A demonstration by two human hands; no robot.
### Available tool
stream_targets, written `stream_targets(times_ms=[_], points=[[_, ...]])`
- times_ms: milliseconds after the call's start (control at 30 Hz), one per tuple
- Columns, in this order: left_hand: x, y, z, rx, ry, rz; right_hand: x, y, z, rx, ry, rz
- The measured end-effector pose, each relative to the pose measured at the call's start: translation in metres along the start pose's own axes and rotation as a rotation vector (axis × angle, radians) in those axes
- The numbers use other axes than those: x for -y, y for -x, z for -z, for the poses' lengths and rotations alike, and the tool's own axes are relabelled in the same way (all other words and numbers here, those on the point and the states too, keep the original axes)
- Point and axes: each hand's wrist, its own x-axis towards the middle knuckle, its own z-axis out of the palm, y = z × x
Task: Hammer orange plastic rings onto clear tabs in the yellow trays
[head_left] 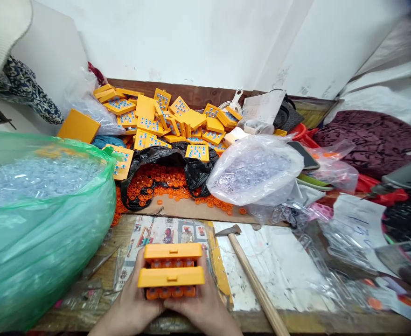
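Item: yellow plastic rectangular case [170, 276], two slabs with rows of small orange round caps showing between and below them; position: centre of the worn wooden table [306, 322], at its near edge. The left hand [135, 305] and right hand [200, 308] clasp it from either side, fingers curled shut against its ends; probably to keep the slabs square. Within reach: green plastic sack of clear pieces [33, 233], left; black plastic bag spilling orange caps [163, 179], just behind; heap of matching yellow cases [163, 121], against the wall; clear plastic bag of clear pieces [254, 170]; metal-headed hammer with pale wooden handle [250, 275], lying right of the hands.
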Motion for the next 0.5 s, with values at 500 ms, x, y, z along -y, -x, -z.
stream_targets(times_ms=[500], points=[[-0.007, 0.002, -0.007, -0.044, -0.02, 0.082, 0.005, -0.001, 0.001, 0.019, -0.047, -0.042]])
